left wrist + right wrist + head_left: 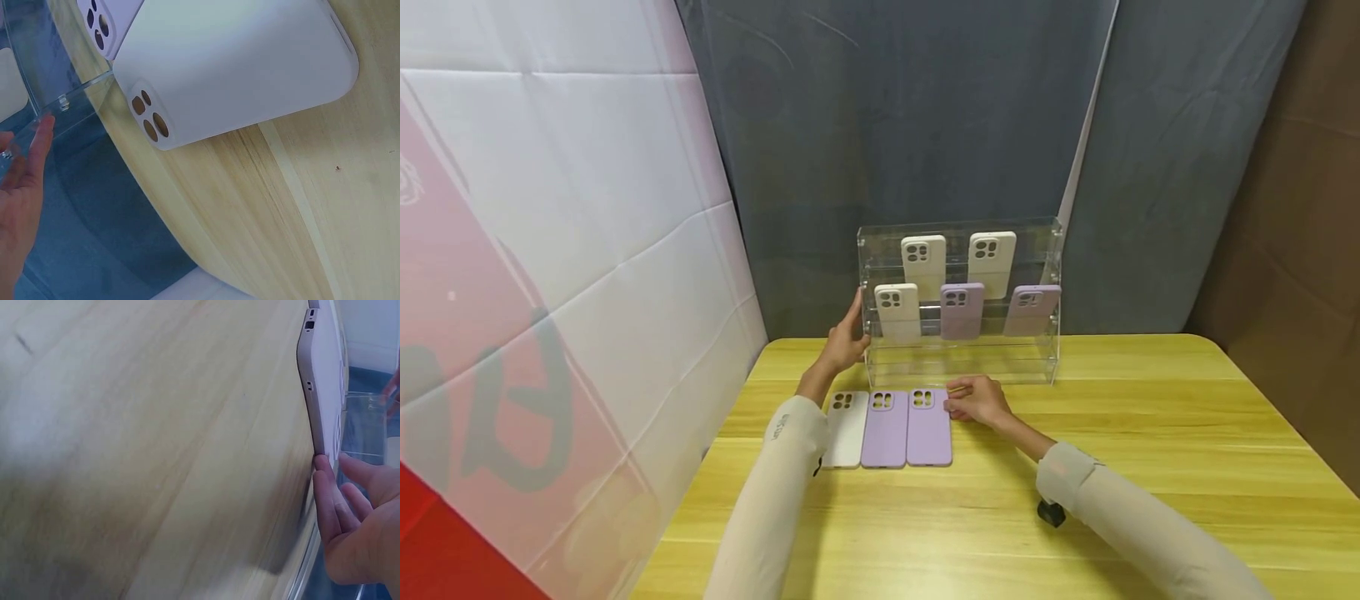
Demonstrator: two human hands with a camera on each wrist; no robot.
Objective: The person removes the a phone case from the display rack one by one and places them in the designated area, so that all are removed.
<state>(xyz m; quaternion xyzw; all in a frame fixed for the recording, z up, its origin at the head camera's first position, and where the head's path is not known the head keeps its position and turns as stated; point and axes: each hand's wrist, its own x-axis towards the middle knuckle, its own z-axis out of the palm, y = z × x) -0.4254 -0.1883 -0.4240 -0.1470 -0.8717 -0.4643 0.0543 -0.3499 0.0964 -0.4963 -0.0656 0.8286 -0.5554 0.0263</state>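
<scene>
A clear acrylic display rack (958, 367) stands at the table's far side, with white and purple phone cases in its tiers. My left hand (844, 343) rests against the rack's left side, fingers extended along the panel; it also shows at the edge of the left wrist view (22, 194). Three cases lie in a row before the rack: a white case (847, 433), a purple case (885, 435) and another purple case (929, 433). My right hand (981, 402) pinches the right-hand purple case (322, 394) at its upper right corner, between thumb and fingers.
The upper tier holds a white case (925, 271) and another white case (992, 267). Below them sit a white case (898, 312), a purple case (962, 312) and a tilted purple case (1032, 312). A grey curtain (880, 125) hangs behind the wooden table (1150, 450).
</scene>
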